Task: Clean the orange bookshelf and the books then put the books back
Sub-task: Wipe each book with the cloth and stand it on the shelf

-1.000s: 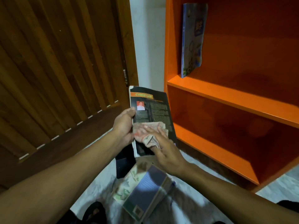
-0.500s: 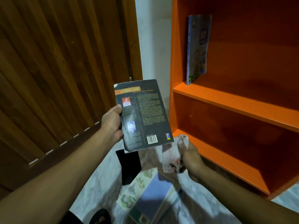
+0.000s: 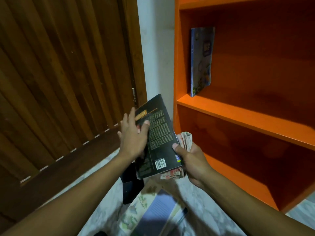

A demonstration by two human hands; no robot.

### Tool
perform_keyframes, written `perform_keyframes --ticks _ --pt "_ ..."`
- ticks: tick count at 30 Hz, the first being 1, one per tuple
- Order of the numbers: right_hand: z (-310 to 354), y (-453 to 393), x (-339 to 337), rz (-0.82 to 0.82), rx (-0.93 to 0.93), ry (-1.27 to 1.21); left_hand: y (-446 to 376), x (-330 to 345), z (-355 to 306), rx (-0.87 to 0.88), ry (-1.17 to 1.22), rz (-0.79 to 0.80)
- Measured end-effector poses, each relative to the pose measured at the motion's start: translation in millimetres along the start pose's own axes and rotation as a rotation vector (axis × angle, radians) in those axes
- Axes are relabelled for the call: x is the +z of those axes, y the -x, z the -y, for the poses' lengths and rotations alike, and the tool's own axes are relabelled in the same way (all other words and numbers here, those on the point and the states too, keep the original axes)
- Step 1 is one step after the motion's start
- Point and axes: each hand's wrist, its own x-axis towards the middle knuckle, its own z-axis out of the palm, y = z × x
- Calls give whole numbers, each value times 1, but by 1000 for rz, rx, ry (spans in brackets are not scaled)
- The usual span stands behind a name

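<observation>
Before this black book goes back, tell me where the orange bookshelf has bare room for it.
Free: the shelf board right of the blue book leaning at its left wall, and the bare compartment below. Crowded: the floor under the hands, where books lie. The right hand holds both black book and cloth.

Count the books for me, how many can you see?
4: a blue paperback book standing on the orange wooden bookshelf, a black paperback book held in both hands, and a pale green book and grey-blue book on the floor. More may be hidden.
</observation>
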Motion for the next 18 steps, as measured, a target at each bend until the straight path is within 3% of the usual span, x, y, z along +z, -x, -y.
perform_keyframes --ticks 2,5,8,12,15,18 --pt "-1 3 3 -24 -105 122 10 7 -14 52 69 97" --pt "2 11 4 -36 -257 367 18 19 -34 -99 354 264" --pt "-1 19 5 -47 -476 695 15 27 -43 -166 462 179" --pt "-9 24 5 -24 -611 836 12 27 -42 -203 538 27" --pt "0 15 1 43 -568 786 4 15 -38 -224 592 11" --pt "20 -5 -6 -120 -369 433 2 2 -38 -255 652 75"
